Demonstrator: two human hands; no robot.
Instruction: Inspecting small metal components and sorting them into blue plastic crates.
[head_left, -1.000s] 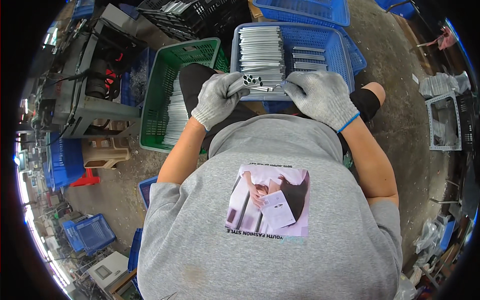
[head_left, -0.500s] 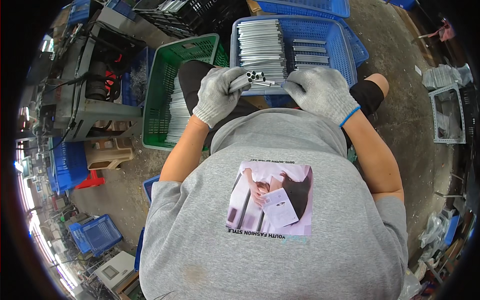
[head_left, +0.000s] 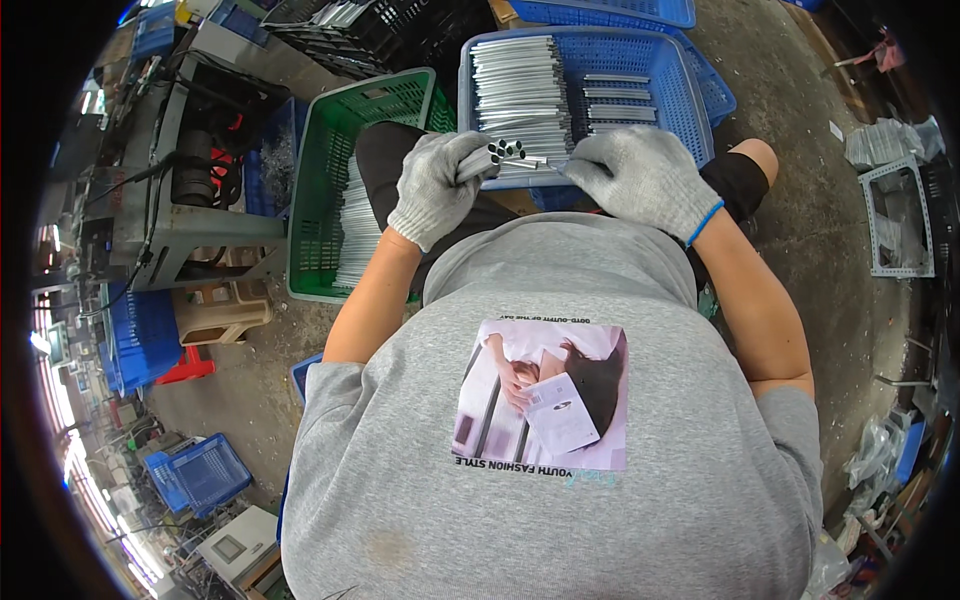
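Observation:
My left hand, in a grey knit glove, is closed around a small bundle of metal tubes whose open ends point to the right. One tube sticks out farther than the others. Just right of those ends, my right hand, gloved the same way, has its thumb and fingers pinched together; what they hold, if anything, I cannot make out. Beyond both hands stands a blue plastic crate with a dense stack of silvery tubes on its left and a smaller row of tubes on its right.
A green crate with more tubes stands left of my legs. Farther left is a grey metal machine beside a beige stool. A black crate lies at the back. On the right floor is a white perforated frame.
The tube bundle in my left hand has shifted slightly, with the protruding tube a little lower. My right hand stays pinched close to the tube ends, and the view has moved slightly.

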